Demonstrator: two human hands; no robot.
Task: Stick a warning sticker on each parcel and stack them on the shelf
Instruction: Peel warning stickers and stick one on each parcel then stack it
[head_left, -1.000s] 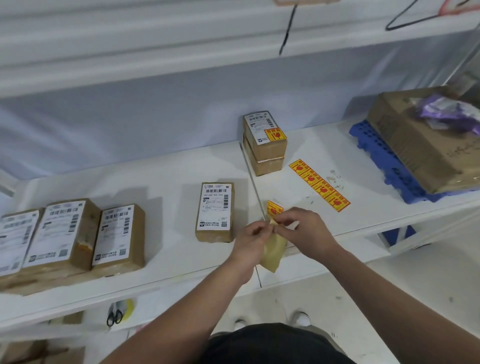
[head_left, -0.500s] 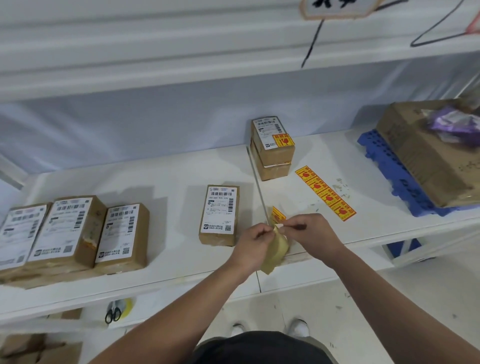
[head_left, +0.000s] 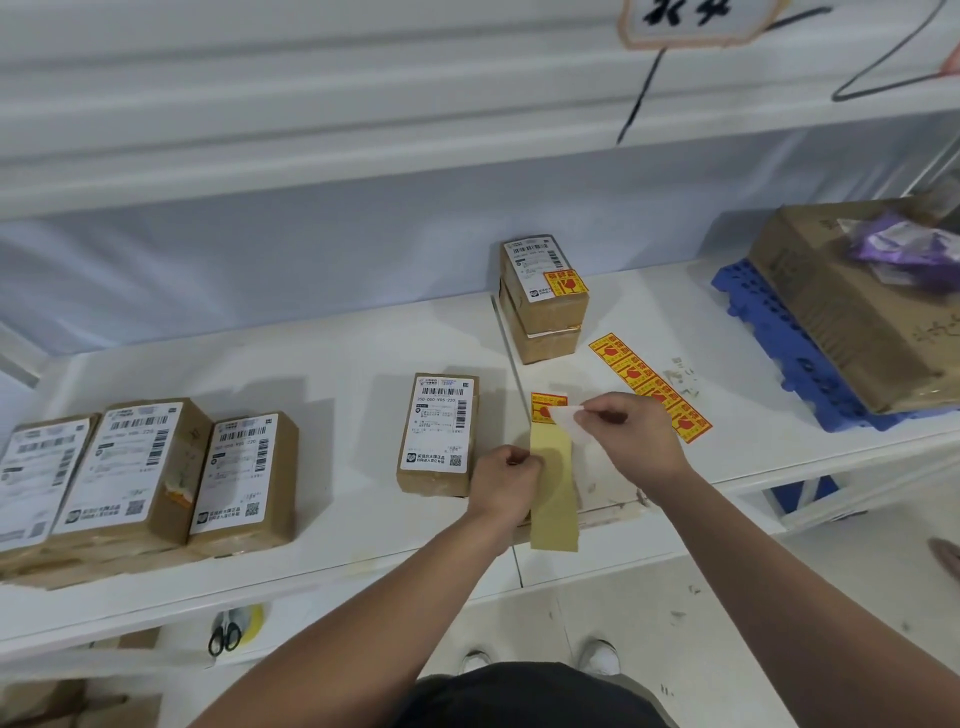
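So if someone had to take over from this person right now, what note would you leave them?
Left hand pinches the yellow backing strip at its edge. Right hand pinches a sticker partly peeled, white underside showing; one more sticker sits at the strip's top.
Done: two parcels stacked at the back, the top parcel stickered.
Left: the single parcel beside the left hand has no sticker; neither do the three parcels at far left. A spare sticker strip lies on the shelf to the right.
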